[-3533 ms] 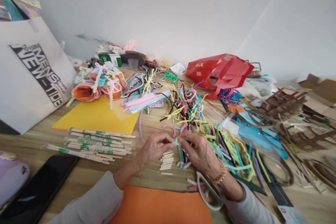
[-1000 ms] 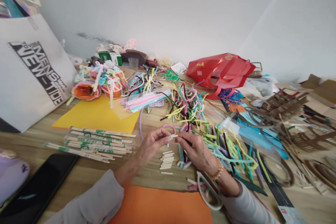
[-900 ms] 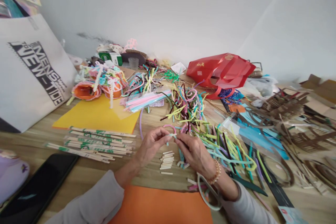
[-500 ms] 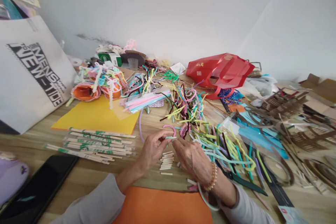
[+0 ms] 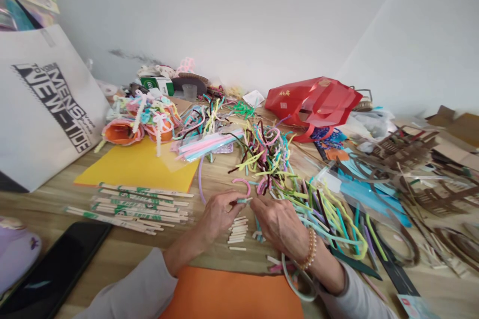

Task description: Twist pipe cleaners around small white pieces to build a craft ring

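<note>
My left hand [image 5: 221, 211] is closed in a pinch on a short piece of wooden stick with pale blue-green pipe cleaner [image 5: 244, 200] around it. My right hand [image 5: 277, 222] is closed just to the right, its fingertips close to the piece's end. What those fingers grip is hidden; it may be the pipe cleaner's free end. Below and between the hands lie several short cut sticks [image 5: 238, 233] in a column. A curved pink pipe cleaner [image 5: 247, 185] lies just beyond my left fingertips. Pale pipe-cleaner bits [image 5: 258, 235] show under my right hand.
A heap of coloured pipe cleaners [image 5: 265, 152] spreads beyond and right of the hands. Wrapped chopsticks [image 5: 142, 204], yellow sheets [image 5: 138, 167] and a phone [image 5: 56, 264] lie left. An orange sheet [image 5: 232, 294] is in front. A red bag [image 5: 310, 102] stands behind; dark scissors [image 5: 355, 261] lie right.
My right hand has moved slightly right, widening the gap between the hands. The wrapped piece has turned a little in my left fingers, and pale bits now show beneath my right hand.
</note>
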{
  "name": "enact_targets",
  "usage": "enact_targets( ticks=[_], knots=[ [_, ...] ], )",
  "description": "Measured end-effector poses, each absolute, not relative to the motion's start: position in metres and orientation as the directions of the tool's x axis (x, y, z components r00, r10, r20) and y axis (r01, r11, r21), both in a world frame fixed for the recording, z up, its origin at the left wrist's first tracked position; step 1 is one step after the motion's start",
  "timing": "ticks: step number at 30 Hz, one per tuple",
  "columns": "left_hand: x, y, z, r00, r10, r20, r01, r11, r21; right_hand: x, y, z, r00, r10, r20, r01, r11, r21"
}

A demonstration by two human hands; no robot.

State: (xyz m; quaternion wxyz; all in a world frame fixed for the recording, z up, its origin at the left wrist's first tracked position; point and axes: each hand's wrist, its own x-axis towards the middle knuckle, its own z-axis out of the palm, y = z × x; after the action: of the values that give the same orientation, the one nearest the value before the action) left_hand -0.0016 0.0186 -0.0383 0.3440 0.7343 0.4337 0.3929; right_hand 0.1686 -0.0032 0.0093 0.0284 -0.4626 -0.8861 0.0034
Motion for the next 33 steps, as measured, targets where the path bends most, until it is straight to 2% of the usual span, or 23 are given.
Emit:
enact_targets(
  ticks=[9, 18, 22, 24, 26, 28, 33],
  knots=[
    [0.001, 0.018, -0.035, 0.269, 0.947, 0.174, 0.416, -0.277, 0.866, 0.165, -0.006, 0.008, -0.574, 0.819, 0.030, 0.819, 0.574, -0.008],
    [0.003, 0.006, -0.031, 0.343, 0.914, 0.215, 0.642, -0.395, 0.657, 0.156, -0.012, 0.009, -0.621, 0.784, -0.001, 0.783, 0.620, 0.051],
    [0.000, 0.005, -0.031, 0.429, 0.875, 0.225, 0.660, -0.473, 0.583, 0.156, -0.013, 0.009, -0.614, 0.789, 0.022, 0.789, 0.612, 0.052],
    [-0.001, 0.006, -0.033, 0.455, 0.864, 0.215, 0.650, -0.487, 0.583, 0.157, -0.013, 0.010, -0.597, 0.802, 0.029, 0.802, 0.596, 0.042],
    [-0.002, 0.007, -0.035, 0.478, 0.856, 0.197, 0.614, -0.486, 0.622, 0.159, -0.012, 0.009, -0.579, 0.814, 0.055, 0.815, 0.580, 0.000],
    [-0.004, 0.011, -0.035, 0.497, 0.850, 0.174, 0.560, -0.468, 0.684, 0.163, -0.009, 0.009, -0.549, 0.828, 0.113, 0.824, 0.559, -0.091],
    [-0.009, 0.022, -0.027, 0.517, 0.849, 0.107, 0.405, -0.353, 0.844, 0.177, 0.003, 0.008, -0.493, 0.847, 0.200, 0.710, 0.524, -0.471]
  ],
)
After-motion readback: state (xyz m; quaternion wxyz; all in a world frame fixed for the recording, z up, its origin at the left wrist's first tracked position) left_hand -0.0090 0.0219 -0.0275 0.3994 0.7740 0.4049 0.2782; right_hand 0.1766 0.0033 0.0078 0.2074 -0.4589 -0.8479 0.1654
